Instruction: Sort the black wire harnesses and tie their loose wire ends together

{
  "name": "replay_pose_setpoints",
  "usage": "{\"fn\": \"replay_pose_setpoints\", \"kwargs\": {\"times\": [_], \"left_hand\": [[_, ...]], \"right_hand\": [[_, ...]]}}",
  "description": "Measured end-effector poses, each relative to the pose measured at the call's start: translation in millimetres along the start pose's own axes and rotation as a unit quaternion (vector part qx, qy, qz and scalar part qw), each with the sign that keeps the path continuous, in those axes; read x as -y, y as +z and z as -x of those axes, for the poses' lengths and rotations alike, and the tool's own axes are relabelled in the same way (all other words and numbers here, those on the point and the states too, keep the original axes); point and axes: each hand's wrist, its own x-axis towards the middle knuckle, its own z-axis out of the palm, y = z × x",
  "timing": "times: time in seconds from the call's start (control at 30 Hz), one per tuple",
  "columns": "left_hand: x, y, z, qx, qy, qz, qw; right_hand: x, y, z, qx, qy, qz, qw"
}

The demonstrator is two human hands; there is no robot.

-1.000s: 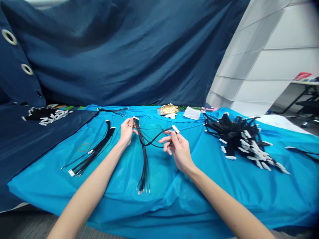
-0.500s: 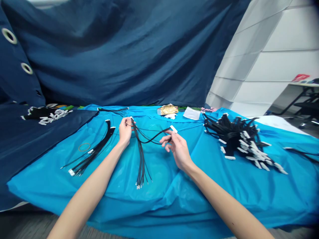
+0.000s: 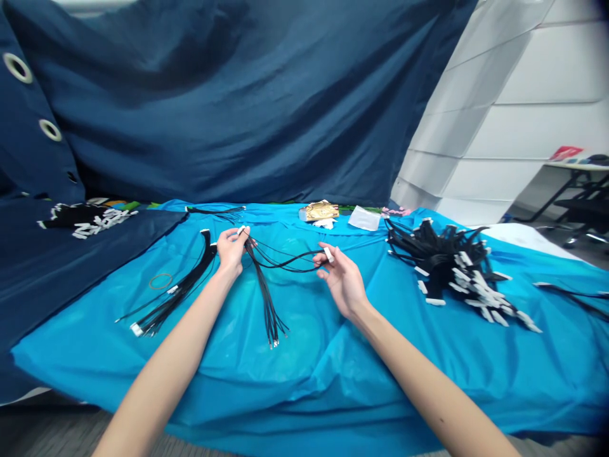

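Observation:
My left hand (image 3: pixel 232 249) pinches the white connector end of a black cable harness (image 3: pixel 261 279). Several of its thin wires hang down over the blue cloth, their loose ends fanned out. Other wires of the harness run across to the right, to a small white connector (image 3: pixel 328 254) that my right hand (image 3: pixel 340 273) holds at its fingertips. Left of my left hand, a bundle of black cables (image 3: pixel 188 285) with white connectors lies on the cloth, partly behind that hand.
A large pile of black cables (image 3: pixel 435 254) with white connectors lies on the right; another pile (image 3: pixel 76 216) is at far left. A rubber band (image 3: pixel 160 281) lies left. Behind are a gold packet (image 3: pixel 320 211) and a white sheet (image 3: pixel 364 219).
My left hand has shifted slightly left with the harness end. My right hand has turned, and its connector is now upright and a little lower. The hanging wire ends have risen and swung right.

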Motion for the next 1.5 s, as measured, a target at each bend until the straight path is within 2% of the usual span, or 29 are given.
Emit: {"fn": "replay_pose_setpoints", "kwargs": {"times": [0.13, 0.27, 0.43, 0.67, 0.87, 0.97, 1.13, 1.23, 1.37, 1.5], "left_hand": [[2, -1.9, -3, -0.019, -0.017, -0.017, 1.000], [5, -5.3, -9, -0.061, -0.034, -0.024, 0.997], [6, -6.7, -13, -0.100, -0.020, 0.001, 0.995], [5, -5.4, -14, -0.135, 0.006, 0.036, 0.990], [5, -6.1, -12, -0.132, 0.013, 0.039, 0.990], [4, -6.3, -12, -0.121, -0.004, 0.052, 0.991], [-1, -4.9, -10, -0.124, -0.080, 0.107, 0.983], [-5, -3.0, -6, -0.090, -0.116, 0.123, 0.981], [-8, -1.4, -2, 0.017, -0.157, 0.129, 0.979], [-10, -2.8, 0, 0.110, -0.220, 0.100, 0.964]], "right_hand": [[2, -3, -3, -0.035, 0.001, -0.010, 0.999], [6, -6, -7, -0.050, -0.001, -0.032, 0.998], [9, -8, -9, -0.050, 0.019, -0.068, 0.996], [9, -7, -7, -0.032, -0.004, -0.088, 0.996], [7, -5, -7, -0.033, -0.017, -0.088, 0.995], [7, -4, -6, -0.043, -0.018, -0.061, 0.997], [8, -3, -5, -0.060, -0.027, 0.003, 0.998], [10, -5, -6, -0.073, -0.036, 0.004, 0.997], [14, -9, -9, -0.093, -0.049, 0.008, 0.994], [17, -12, -10, -0.101, -0.034, 0.006, 0.994]]}}
